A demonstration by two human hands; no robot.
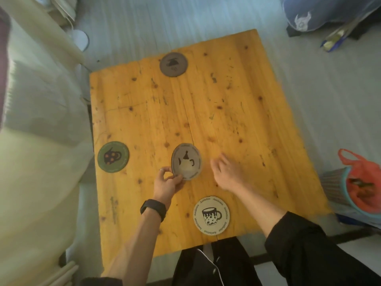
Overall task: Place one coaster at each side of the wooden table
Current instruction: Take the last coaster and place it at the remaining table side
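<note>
- Counted four coasters in all on or over the table (206,112).
- Noted three lying flat near edges: a brown coaster (173,64) at 12 o'clock by the far edge, a green coaster (113,156) at 9 o'clock by the left edge, a cream coaster (211,216) at 6 o'clock by the near edge.
- Found no coaster at 3 o'clock; right side bare, hence judged the one side left to fill.
- Found the fourth, a grey coaster (186,161), near the middle of the table, slightly toward 7 o'clock, pinched at its lower-left rim by the left hand (167,183).
- Appeared tilted and lifted off the wood, its oval outline running roughly 12 to 6; contact with the table could not be confirmed.
- Left hand closed on the grey coaster, thumb on its face, fingers behind; dark watch (153,209) on that wrist.
- Right hand (227,172) empty, fingers loosely spread, blurred, just at 3 o'clock of the grey coaster and not touching it.
- Judged the bare right edge to lie at 3 o'clock from both hands, the right hand the nearer to it.
- Judged a handover to the right hand, or a cross-body reach by the left, to be what the coming move calls for.
- Counted two hands, one watch, one table.
</note>
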